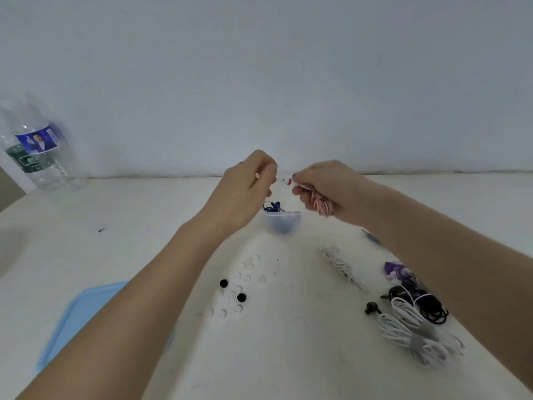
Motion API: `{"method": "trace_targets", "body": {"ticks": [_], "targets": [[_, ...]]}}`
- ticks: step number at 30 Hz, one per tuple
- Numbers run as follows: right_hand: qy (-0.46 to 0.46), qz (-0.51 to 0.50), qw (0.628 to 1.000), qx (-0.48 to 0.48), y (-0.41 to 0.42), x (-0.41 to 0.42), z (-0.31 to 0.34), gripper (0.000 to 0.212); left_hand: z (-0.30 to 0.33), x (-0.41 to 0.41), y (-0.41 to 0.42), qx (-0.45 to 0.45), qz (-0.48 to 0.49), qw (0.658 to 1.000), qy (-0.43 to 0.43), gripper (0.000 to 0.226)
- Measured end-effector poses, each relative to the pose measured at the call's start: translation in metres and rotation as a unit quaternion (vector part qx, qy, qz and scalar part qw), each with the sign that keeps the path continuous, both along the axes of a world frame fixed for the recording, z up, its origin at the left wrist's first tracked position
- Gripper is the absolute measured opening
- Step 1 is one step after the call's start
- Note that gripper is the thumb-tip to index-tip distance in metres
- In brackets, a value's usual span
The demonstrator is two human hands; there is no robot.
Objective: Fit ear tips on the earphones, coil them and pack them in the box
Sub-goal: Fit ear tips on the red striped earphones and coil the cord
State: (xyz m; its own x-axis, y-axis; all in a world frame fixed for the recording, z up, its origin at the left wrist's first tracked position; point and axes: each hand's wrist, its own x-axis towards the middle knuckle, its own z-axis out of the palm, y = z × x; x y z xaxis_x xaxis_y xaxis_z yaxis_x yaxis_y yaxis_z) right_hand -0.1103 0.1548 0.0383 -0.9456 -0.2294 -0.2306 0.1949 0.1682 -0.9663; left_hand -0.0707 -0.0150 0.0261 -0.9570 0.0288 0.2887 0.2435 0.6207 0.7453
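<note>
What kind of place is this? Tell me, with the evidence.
Probably a simple packing or assembly workbench: a plain white table against a bare wall, loose ear tips, coiled earphones awaiting packing, and a water bottle.

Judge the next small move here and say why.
Probably bring the left hand across to seat a tip on the red-and-white earbud pinched by the right hand: both are raised and nearly meet. Whether the left holds a tip is unclear.

No words or numbers can be read here. The bottle (40, 151) at the far left of the desk (144, 226) has a blue label (39, 141) with a picture of a person on it. Under that is a green label (30, 161) with pale marks, too blurry to read.
</note>
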Motion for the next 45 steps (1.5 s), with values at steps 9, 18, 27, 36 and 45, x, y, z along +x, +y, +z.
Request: {"method": "trace_targets", "body": {"ticks": [9,18,27,36,45], "targets": [[0.026,-0.037,0.978,0.203,-0.022,-0.054,0.008,0.024,-0.022,-0.034,-0.007,-0.138,0.059,0.987,-0.061,0.028],[0.037,0.066,0.920,0.384,-0.039,-0.052,-0.013,0.013,-0.028,-0.035,-0.004,-0.170,0.035,0.983,-0.066,0.033],[0.181,0.053,0.873,0.450,-0.005,-0.016,0.021,0.025,-0.023,-0.007,0.005,-0.198,0.060,0.978,0.004,0.031],[0.120,0.197,0.776,0.588,0.017,0.055,0.003,0.026,-0.027,0.040,-0.002,-0.181,0.027,0.976,-0.120,0.006],[0.207,0.089,0.813,0.537,0.024,0.074,-0.071,0.020,-0.046,0.065,-0.028,-0.182,-0.078,0.956,-0.218,0.011]]}}
